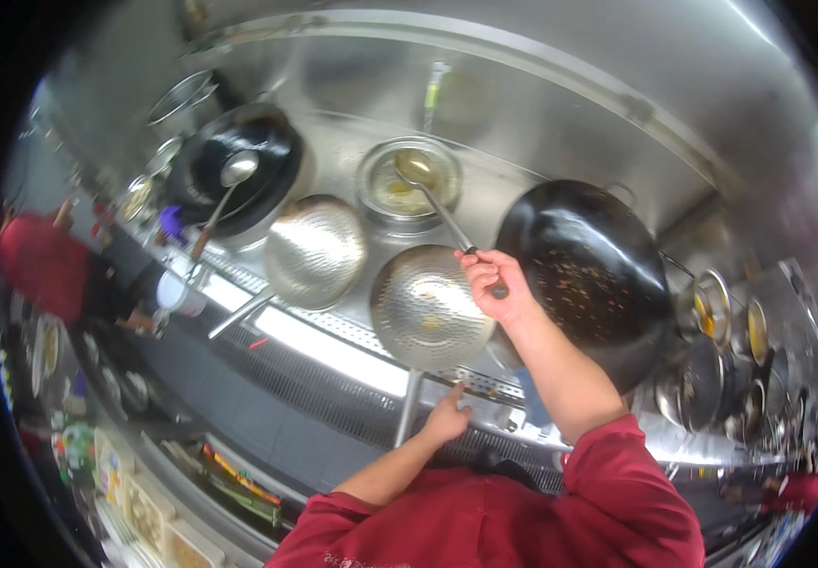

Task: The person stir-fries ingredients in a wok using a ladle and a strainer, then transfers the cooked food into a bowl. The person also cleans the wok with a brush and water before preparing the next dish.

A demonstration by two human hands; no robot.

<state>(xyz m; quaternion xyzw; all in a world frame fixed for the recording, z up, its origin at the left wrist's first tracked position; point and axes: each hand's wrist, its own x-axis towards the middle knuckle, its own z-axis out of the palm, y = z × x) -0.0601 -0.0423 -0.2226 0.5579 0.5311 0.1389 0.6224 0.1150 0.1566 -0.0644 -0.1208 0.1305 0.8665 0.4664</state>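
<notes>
My right hand grips the handle of a metal ladle. The ladle's bowl rests over a round metal basin that holds a yellowish liquid. Below that basin, a hammered metal wok with a long handle sits on the stove top, traces of yellow on its inside. My left hand is beside the wok's handle, at the perforated strip along the stove's front edge. Its index finger is extended, and I see nothing held in it.
A large black wok with food bits stands at right. Left of centre are a second hammered wok and a black wok with a ladle lying in it. A person in red is at far left. Several pans crowd the right.
</notes>
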